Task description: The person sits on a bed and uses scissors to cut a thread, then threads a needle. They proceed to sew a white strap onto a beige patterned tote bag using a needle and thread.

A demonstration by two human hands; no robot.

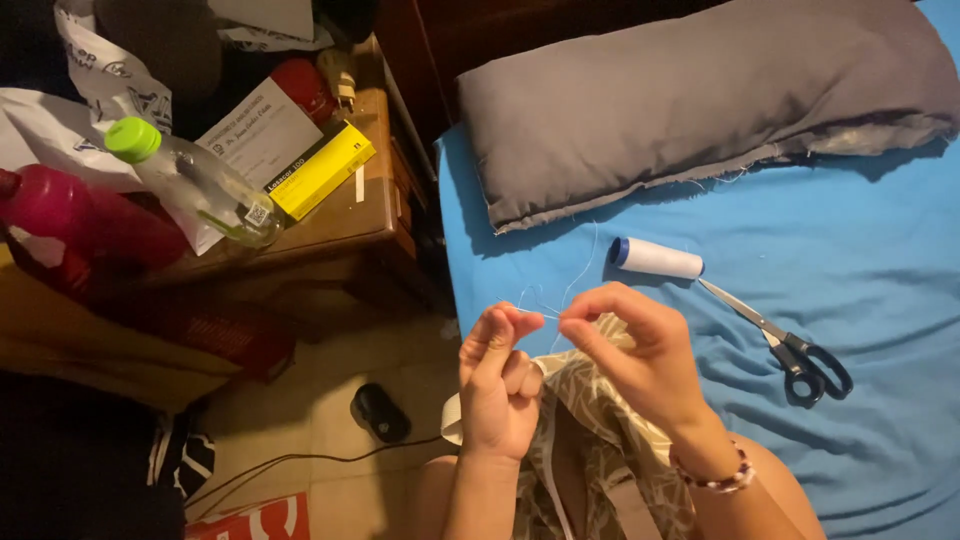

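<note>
Thread (pixel 548 314) pinched taut between left hand (pixel 497 385) and right hand (pixel 640 350) grips.

The bed (pixel 880 300) is filling the right side, with the pillow (pixel 700 90) lying across its far end. Nearer than the pillow, the spool (pixel 655 257) is lying on the sheet, and the scissors (pixel 790 345) are lying just right of it, their tips almost touching it. The left hand (pixel 500 385) and right hand (pixel 635 350) are meeting at the bed's near left edge, over the cloth (pixel 600 470) lying beneath them. Left of the bed, the table (pixel 360 215) is standing, with the bottle (pixel 195 180) and box (pixel 320 170) lying on it. Below it, the cable (pixel 300 462) is running across the floor (pixel 330 400).
</note>
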